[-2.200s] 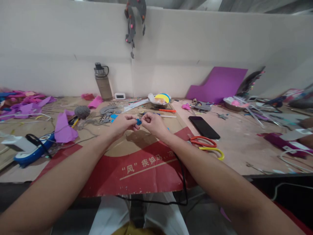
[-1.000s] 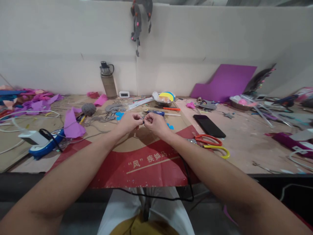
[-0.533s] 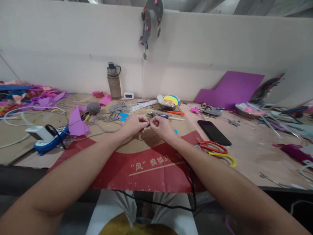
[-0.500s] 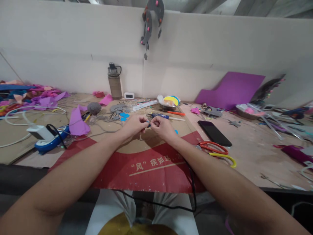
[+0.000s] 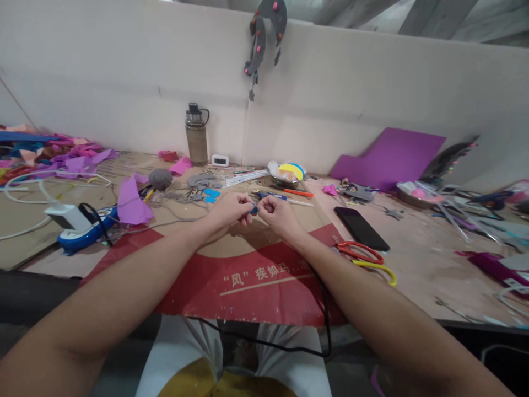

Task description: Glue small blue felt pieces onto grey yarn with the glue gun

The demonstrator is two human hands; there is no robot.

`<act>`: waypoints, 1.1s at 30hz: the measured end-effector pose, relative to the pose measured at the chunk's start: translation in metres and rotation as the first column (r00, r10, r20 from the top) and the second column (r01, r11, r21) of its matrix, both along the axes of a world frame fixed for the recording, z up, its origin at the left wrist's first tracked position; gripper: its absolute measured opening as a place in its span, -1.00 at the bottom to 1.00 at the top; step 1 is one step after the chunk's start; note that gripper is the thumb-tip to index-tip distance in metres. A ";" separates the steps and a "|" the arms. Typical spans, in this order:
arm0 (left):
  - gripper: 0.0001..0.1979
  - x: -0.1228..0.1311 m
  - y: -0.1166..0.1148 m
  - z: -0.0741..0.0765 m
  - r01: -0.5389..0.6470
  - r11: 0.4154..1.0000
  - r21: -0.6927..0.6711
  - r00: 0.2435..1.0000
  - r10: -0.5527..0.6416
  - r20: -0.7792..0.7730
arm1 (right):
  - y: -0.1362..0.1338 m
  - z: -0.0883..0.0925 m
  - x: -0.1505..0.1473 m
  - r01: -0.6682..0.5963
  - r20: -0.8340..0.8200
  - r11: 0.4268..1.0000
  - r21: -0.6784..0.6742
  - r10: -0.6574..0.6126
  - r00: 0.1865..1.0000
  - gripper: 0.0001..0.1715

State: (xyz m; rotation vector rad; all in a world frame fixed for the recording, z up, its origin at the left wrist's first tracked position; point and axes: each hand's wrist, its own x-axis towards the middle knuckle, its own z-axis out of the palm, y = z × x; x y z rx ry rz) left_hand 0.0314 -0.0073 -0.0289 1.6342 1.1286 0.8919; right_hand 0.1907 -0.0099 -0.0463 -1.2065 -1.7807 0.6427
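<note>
Over the brown and red cardboard (image 5: 264, 298), my left hand (image 5: 231, 210) pinches a small blue piece (image 5: 253, 209) between thumb and fingers. It looks like felt or foam, though its shape is mostly hidden. Just to the right, my right hand (image 5: 280, 215) is closed in a pinch close to that piece; whatever its fingertips hold is too small to see. Blue flower-shaped cutouts (image 5: 212, 195) lie beyond my left hand. A blue-handled tool (image 5: 270, 195) and an orange stick (image 5: 298, 193) rest behind my hands.
Scissors (image 5: 363, 252) with red and yellow handles and a black phone (image 5: 361, 228) lie to the right. On the left are a blue power strip (image 5: 85, 234), purple felt (image 5: 133, 201) and a grey yarn ball (image 5: 161, 179). A bottle (image 5: 196, 135) stands against the wall.
My fingertips have drawn slightly apart, and more of the blue piece shows at my left fingers. The camera view has shifted a little.
</note>
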 end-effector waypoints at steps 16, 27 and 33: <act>-0.95 0.001 0.001 -0.001 -0.036 0.999 -0.011 0.994 0.037 0.100 | -0.005 0.002 0.001 -0.061 -0.050 0.998 -0.007 0.061 0.997 -0.75; -0.92 -0.003 0.001 0.003 -0.089 0.991 0.095 0.996 0.091 -0.018 | 0.001 -0.002 0.002 -0.053 -0.046 0.999 -0.011 0.052 0.998 -0.81; -0.86 -0.005 0.000 0.005 -0.029 0.989 0.145 0.995 0.042 -0.088 | -0.002 0.001 0.001 -0.016 0.004 1.000 0.015 0.016 1.000 -0.86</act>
